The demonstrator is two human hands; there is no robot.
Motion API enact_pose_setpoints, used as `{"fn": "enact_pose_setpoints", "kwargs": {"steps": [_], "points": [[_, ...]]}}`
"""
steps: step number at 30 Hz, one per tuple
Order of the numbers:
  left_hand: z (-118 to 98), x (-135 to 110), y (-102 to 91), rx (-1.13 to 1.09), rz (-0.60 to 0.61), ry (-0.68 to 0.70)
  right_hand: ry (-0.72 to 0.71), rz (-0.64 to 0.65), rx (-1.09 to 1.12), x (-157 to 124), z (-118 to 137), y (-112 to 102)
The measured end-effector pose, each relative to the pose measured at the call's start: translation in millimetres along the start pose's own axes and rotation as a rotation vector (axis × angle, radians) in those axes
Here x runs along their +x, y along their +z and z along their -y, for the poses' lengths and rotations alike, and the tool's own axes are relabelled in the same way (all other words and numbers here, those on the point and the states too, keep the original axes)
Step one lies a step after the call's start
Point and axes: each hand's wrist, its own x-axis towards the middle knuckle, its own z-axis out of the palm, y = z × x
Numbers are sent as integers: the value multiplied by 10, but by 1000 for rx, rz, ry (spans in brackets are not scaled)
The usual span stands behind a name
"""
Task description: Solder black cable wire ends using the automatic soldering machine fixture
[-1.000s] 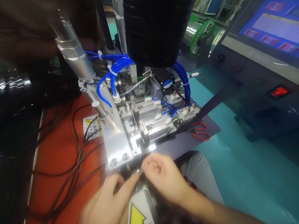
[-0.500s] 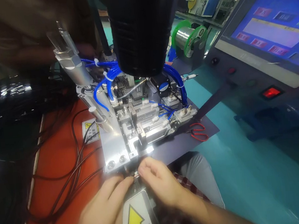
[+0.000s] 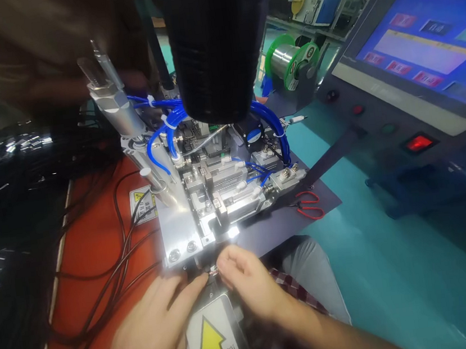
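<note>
Both hands meet at the near end of a metal machine (image 3: pixel 226 192) with blue air tubes. My right hand (image 3: pixel 248 280) is closed in a pinch, its thumb and bent fingers around something too small to name. From the left, my left hand (image 3: pixel 153 320) reaches in with its fingertips at the same spot, closed on something mostly hidden. A tiny pale and reddish piece (image 3: pixel 213 271) shows between the two sets of fingertips. Just below them lies a white label with a yellow arrow (image 3: pixel 211 344).
Dark cables (image 3: pixel 118 273) loop over the red-brown surface on the left. Red-handled snips (image 3: pixel 310 206) lie right of the machine. A green wire spool (image 3: pixel 287 63) stands behind. A control panel screen (image 3: pixel 425 43) rises at right, and a black cylinder (image 3: pixel 211 47) hangs overhead.
My left hand has shifted slightly, its fingers a little more apart from each other. My right hand stays nearly in place. The view has moved a little.
</note>
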Motion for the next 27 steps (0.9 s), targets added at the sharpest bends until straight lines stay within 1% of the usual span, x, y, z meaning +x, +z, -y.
{"fn": "enact_pose_setpoints", "kwargs": {"steps": [3,7,11,14,16,19,24,27], "points": [[37,-13,18,-12,27,28,-5,22,15,-8,-49,-58],[23,-17,26,-26,53,11,-37,7,-83,-29,-43,-111],[26,-65,33,-41,56,-23,-91,11,-240,-29,49,-79],[68,-163,80,-85,107,-2,-125,-3,-286,-24,96,-42],[81,-220,123,-129,122,-26,-154,-3,-271,-17,93,-34],[69,-242,159,-147,79,-98,-186,16,-237,3,53,-44],[70,-144,74,-92,126,-16,-140,30,-77,29,15,-39],[71,-62,16,-85,84,8,-121,37,-56,29,22,-32]]}}
